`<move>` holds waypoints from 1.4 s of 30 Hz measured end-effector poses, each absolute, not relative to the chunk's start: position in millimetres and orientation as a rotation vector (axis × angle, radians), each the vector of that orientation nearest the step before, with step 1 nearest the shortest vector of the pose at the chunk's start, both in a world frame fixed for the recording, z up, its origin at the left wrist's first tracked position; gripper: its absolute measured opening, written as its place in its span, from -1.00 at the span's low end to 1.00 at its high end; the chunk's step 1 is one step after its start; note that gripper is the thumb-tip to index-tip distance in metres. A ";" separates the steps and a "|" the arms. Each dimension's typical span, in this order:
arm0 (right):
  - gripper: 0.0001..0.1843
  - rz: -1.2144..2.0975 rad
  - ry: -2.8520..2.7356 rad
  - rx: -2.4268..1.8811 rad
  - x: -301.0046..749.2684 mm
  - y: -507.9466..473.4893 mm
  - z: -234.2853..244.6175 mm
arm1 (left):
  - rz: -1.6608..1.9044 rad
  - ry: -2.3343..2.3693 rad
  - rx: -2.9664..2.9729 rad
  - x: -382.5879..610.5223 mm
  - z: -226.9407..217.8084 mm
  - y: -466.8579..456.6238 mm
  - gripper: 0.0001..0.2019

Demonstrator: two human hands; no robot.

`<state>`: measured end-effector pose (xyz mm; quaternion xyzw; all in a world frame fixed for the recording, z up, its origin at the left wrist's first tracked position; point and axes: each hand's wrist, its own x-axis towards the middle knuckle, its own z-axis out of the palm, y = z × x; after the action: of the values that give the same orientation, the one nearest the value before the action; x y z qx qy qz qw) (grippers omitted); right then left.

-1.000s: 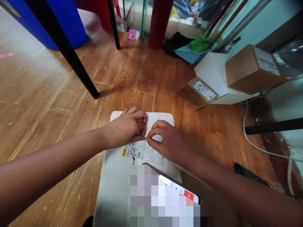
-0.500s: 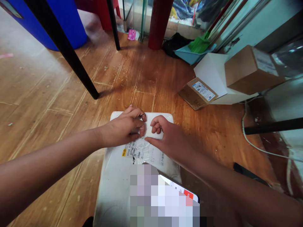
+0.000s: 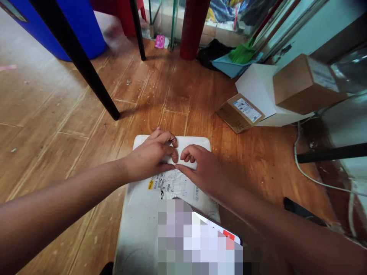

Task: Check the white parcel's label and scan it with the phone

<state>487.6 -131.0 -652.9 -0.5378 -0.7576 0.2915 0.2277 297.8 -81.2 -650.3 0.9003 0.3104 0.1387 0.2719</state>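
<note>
A white plastic mailer bag (image 3: 179,187) with printed shipping labels lies in front of me, crinkled around its middle. Beneath and around it is a pale surface with rounded corners (image 3: 137,236). My left hand (image 3: 156,154) is at the bag's far part, its fingers curled and its thumb on the plastic. From the other side comes my right hand (image 3: 202,164), also with bent fingers. The two thumb tips meet over the bag; the exact fold between the fingers is too small to make out. Nearer to me, a phone (image 3: 229,233) with a lit screen is partly hidden by pixelation.
Wooden flooring (image 3: 146,114) surrounds the pale surface. Brown cardboard boxes (image 3: 305,84) and a white box (image 3: 256,82) stand at the right, near a blue dustpan (image 3: 229,65). Black legs (image 3: 83,68) and a blue bin (image 3: 77,30) are at the upper left. A cable (image 3: 308,173) runs along the right.
My right hand has lowered its curled fingers slightly, nearer the left hand. The left thumb has straightened to meet the right thumb. The bag and phone have stayed in place.
</note>
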 end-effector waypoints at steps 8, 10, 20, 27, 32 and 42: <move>-0.79 0.771 -2.112 -1.479 484.5 -132.9 -651.3 | 0.308 0.804 2.393 296.2 -647.2 -76.9 -0.90; -0.83 0.761 -2.133 -1.471 484.4 -134.4 -651.4 | 0.306 0.800 2.395 296.0 -645.6 -76.6 -0.93; -0.94 0.709 -2.198 -1.373 489.9 -143.4 -654.1 | 0.341 0.785 2.399 291.0 -643.6 -83.5 -0.88; -0.94 0.708 -2.211 -1.424 485.7 -141.1 -652.7 | 0.203 0.921 2.472 302.0 -635.1 -88.5 -0.87; -0.94 0.722 -2.208 -1.436 484.0 -138.0 -651.7 | 0.117 0.896 2.555 306.9 -634.6 -85.9 -0.86; -0.94 0.738 -2.201 -1.444 483.8 -139.0 -651.0 | 0.146 0.882 2.552 308.2 -642.5 -81.6 -0.84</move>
<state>483.8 -139.0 -651.0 -0.5171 -0.7885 0.2644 0.2025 308.2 -81.6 -642.5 0.9212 0.3184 0.0528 0.2172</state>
